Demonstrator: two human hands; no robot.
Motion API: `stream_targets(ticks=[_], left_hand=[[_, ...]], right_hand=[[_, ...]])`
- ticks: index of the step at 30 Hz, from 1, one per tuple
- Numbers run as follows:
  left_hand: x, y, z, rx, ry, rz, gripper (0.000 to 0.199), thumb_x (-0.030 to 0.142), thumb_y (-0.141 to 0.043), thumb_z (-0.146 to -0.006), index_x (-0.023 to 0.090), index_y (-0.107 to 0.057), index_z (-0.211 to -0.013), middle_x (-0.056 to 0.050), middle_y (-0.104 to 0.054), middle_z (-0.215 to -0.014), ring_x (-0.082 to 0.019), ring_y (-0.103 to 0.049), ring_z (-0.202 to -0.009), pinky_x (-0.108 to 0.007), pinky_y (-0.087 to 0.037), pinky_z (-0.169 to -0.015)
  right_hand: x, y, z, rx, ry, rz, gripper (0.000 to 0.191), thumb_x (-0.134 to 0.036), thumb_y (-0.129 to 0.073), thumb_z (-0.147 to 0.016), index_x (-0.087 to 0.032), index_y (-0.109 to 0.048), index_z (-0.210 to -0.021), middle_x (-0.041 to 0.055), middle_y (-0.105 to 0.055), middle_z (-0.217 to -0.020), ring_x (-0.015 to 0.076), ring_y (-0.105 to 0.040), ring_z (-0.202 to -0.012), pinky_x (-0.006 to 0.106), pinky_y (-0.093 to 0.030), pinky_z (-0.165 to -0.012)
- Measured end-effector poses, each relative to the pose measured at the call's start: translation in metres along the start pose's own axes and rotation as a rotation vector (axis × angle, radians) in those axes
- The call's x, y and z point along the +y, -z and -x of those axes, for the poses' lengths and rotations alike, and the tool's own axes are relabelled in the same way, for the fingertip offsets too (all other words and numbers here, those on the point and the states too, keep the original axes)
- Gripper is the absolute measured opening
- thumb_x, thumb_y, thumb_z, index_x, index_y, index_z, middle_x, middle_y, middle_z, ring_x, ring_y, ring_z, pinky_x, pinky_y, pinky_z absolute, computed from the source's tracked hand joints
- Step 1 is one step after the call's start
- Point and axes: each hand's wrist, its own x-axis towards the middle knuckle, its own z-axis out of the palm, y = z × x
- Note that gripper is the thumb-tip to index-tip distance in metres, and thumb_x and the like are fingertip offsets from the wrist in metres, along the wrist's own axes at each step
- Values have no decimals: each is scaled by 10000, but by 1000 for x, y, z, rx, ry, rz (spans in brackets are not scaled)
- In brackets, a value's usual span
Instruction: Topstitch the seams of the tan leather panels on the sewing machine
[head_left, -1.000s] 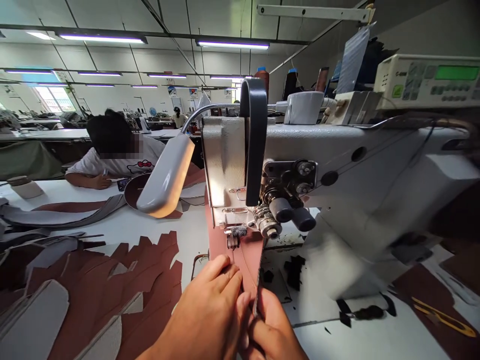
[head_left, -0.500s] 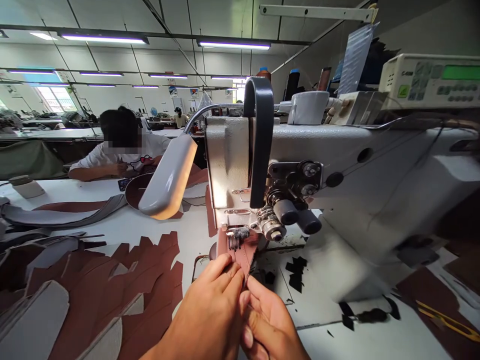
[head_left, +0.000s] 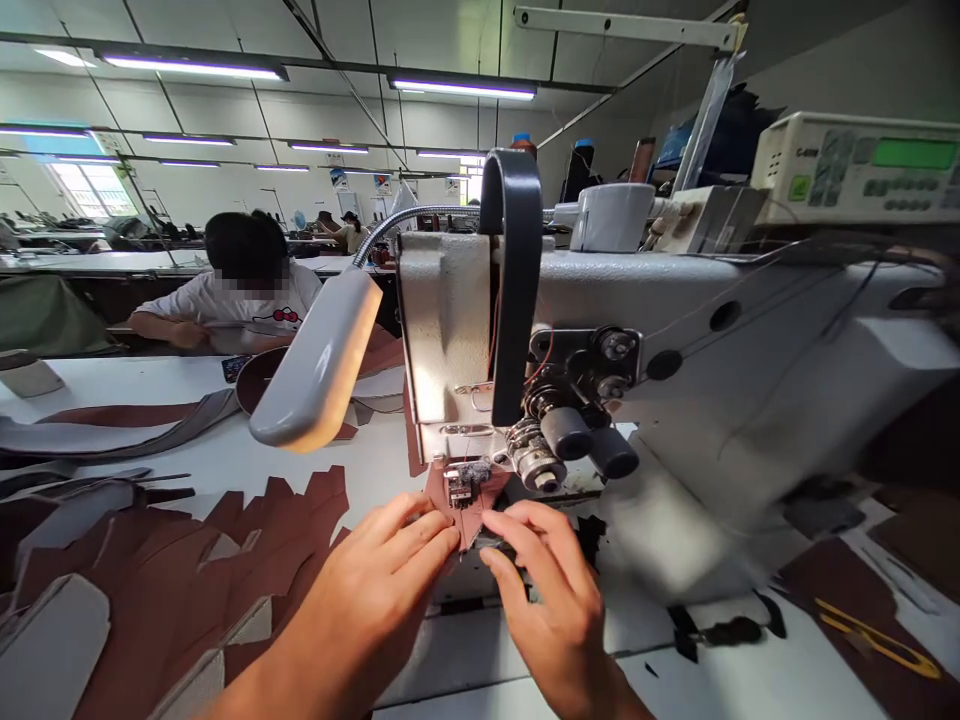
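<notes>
Far left of the frame: pale lidded jar point(head_left: 31, 375) on the white table point(head_left: 150, 385). Below it, filling the lower left, overlapping reddish-brown cut pieces point(head_left: 202, 575), some pale grey parts among them. Upper left, behind the table: seated person in a white shirt point(head_left: 301, 288), arms at the table edge. Right of that person, a grey lamp point(head_left: 319, 360) on a flexible metal neck, head tilted, underside glowing warm

Lower centre: left hand point(head_left: 382, 565), palm down, fingers close together and gently bent, fingertips resting at the left edge of the reddish-brown workpiece point(head_left: 471, 525). Thumb not visible; cannot tell whether it pinches the material. Workpiece lies just below frame centre, under the presser foot point(head_left: 459, 488), narrowing toward the wearer

Above it, the white sewing machine point(head_left: 630, 290), with a black looped strap point(head_left: 523, 300) down its front and dark round knobs lower right of the strap. Right hand point(head_left: 551, 590), right of the workpiece: half open, thumb and forefinger spread apart, forefinger tip at the right edge of the material, no closed grip

Lower right: black scraps point(head_left: 685, 634) on the table, then yellow snips point(head_left: 877, 638) on brown material. Upper right: control box point(head_left: 817, 165), green display
</notes>
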Motion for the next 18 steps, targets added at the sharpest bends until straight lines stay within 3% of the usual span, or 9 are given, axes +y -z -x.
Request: stream_targets(ticks=[2,5,13,18], left_hand=[[-4,1,0,32,-47,55,210,19,-430,-853,121,-560,-983,-59,-631,-885,-170,-533,-885,-288,-499,-745],[-5,2,-1,63,-92,76,183,28,-452,-857,107,-555,-985,-61,-625,-869,-163,-544,-891,-275,-504,-753],[-9,0,-4,34,-108,65,156,52,-450,-869,90,-557,-976,-81,-631,-901,-181,-549,-933,-292,-514,-794],[-17,-3,-4,-28,-89,67,217,-5,-463,-835,88,-551,-1010,-82,-626,-938,-183,-542,-966,-303,-493,-859]], right_hand=[[1,-2,-8,-32,146,12,337,32,-523,-760,-177,-610,-1009,76,-567,-906,155,-531,-853,276,-486,-731],[-1,-5,-17,-61,196,-55,264,59,-528,-741,-153,-612,-875,61,-574,-815,149,-504,-802,278,-484,-697],[3,-9,-20,-31,172,-13,232,24,-567,-735,-173,-636,-837,46,-614,-754,149,-529,-751,275,-478,-658],[7,-11,-20,-100,114,81,148,-88,-571,-779,-185,-629,-873,55,-665,-834,199,-600,-876,353,-482,-798]])
